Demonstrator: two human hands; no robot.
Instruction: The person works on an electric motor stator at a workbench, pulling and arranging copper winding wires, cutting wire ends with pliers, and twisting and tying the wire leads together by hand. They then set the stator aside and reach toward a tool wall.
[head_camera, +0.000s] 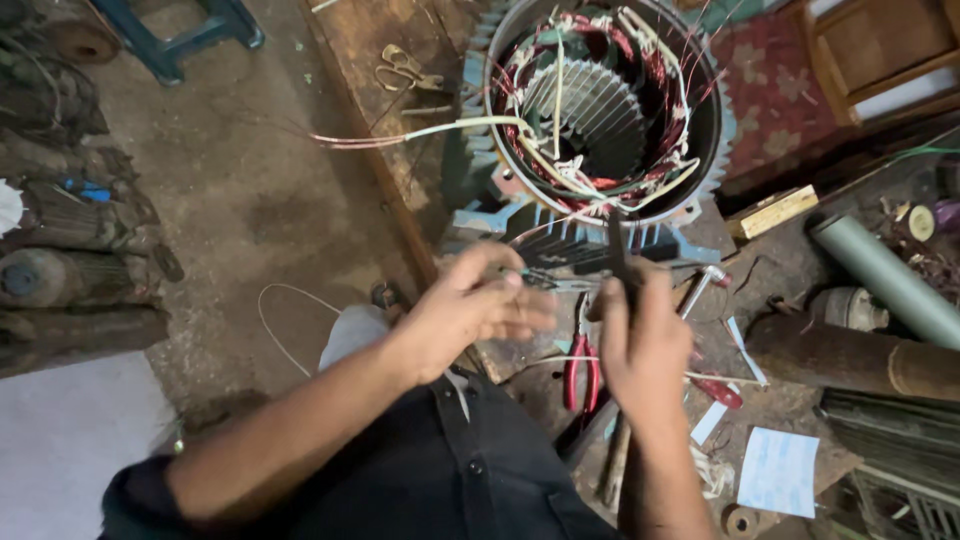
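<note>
A large motor stator (600, 110) with copper windings and white sleeved leads stands on the workbench ahead of me. My left hand (475, 305) pinches thin wires that run out from the stator's front. My right hand (640, 335) grips a dark narrow tool (618, 250), upright, its tip by those wires. Both hands sit close together just below the stator's finned blue housing (560, 235). Motion blur hides the exact finger contact.
Red-handled pliers (582, 370) lie on the bench under my hands, a metal hammer (700, 285) to the right. Scissors (405, 68) rest on a wooden plank. A grey pipe (885, 280), rusty cylinder (850, 355) and paper scraps (778, 470) lie right. Old rotors (70, 270) stack left.
</note>
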